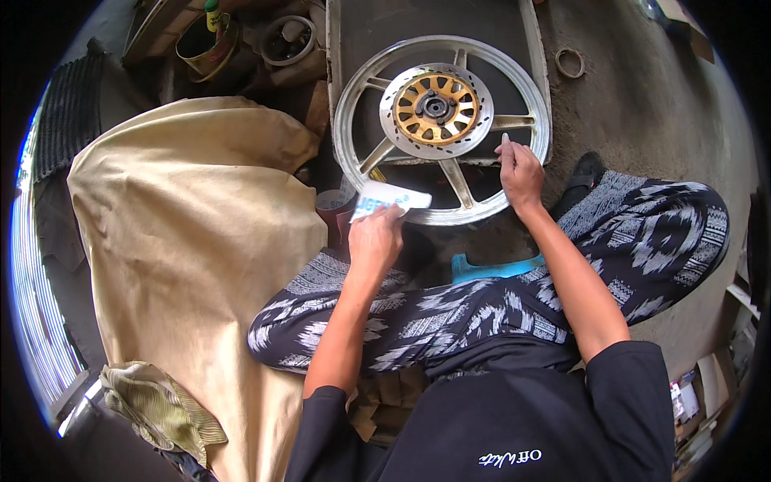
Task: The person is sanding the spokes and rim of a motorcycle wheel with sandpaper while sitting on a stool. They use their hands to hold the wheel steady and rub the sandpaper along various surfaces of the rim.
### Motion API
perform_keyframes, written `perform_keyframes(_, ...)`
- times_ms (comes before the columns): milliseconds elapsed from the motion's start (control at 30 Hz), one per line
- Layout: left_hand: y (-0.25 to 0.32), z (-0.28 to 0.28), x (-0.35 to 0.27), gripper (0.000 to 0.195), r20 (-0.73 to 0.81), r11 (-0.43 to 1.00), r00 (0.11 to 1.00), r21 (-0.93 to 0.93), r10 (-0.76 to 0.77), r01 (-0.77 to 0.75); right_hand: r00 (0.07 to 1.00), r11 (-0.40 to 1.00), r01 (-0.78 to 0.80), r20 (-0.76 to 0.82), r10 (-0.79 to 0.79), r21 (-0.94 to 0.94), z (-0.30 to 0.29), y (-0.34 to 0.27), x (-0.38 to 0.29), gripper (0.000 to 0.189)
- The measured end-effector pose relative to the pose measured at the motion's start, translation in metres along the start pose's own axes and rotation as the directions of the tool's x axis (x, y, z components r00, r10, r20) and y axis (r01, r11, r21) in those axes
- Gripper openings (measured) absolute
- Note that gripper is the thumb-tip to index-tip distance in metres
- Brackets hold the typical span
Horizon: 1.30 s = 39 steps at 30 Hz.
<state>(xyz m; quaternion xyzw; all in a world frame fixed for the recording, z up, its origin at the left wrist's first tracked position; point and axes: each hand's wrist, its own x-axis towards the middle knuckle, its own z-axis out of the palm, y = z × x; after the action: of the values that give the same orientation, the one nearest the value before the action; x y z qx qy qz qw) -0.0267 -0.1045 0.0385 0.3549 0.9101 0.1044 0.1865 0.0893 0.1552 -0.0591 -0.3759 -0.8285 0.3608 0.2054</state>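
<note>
A cast metal motorcycle wheel [453, 181] lies flat before me, with a silver brake disc [391, 111] and a gold-coloured disc carrier [405, 114] around its hub. My left hand [376, 238] pinches a folded white sheet with blue print [391, 197], which looks like the back of abrasive paper, over the wheel's near left rim. At the near right, my right hand [523, 178] is curled over the rim below a spoke, its fingertips partly hidden. The wheel's far part rests over a dark panel with a worn pale frame [541, 60].
Tan cloth [199, 211] covers something large at left, with a striped rag [159, 410] on it. A tub [208, 54] and a bowl [288, 41] stand beyond. A roll [334, 200] sits beside the rim, a blue piece [488, 268] near my legs, and a ring [570, 63] on the right floor.
</note>
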Motion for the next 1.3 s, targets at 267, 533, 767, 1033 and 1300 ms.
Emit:
perform_keyframes(267, -0.029, -0.027, 0.04, 0.03, -0.014, 0.584, 0.918, -0.775, -0.397, 0.241, 0.986, 0.99, -0.014, 0.163, 0.037, -0.141, 0.006, 0.0, 0.002, 0.03)
perform_keyframes(533, -0.007, -0.024, 0.048, 0.034, 0.226, 0.137, 0.929, -0.952, -0.291, 0.275, 0.956, 0.935, -0.133, 0.292, 0.034, 0.328, 0.03, -0.071, -0.045, 0.033)
perform_keyframes(767, 0.008, 0.013, 0.054, 0.035, 0.227, 0.679, 0.94, -0.65, -0.254, 0.34, 0.931, 0.793, -0.357, 0.256, 0.259, 0.493, 0.022, -0.059, -0.061, 0.035)
perform_keyframes(1033, -0.076, 0.008, 0.111, 0.032, -0.115, 0.985, 0.983, -0.112, -0.146, 0.133, 0.899, 0.98, -0.169, -0.393, 0.195, 0.101, 0.007, -0.035, -0.042, 0.039)
perform_keyframes(1300, -0.067, 0.073, 0.117, 0.037, -0.201, 1.0, 0.98, 0.021, -0.014, 0.018, 0.877, 0.977, -0.189, -0.465, 0.122, -0.1, 0.034, -0.022, -0.053, 0.034)
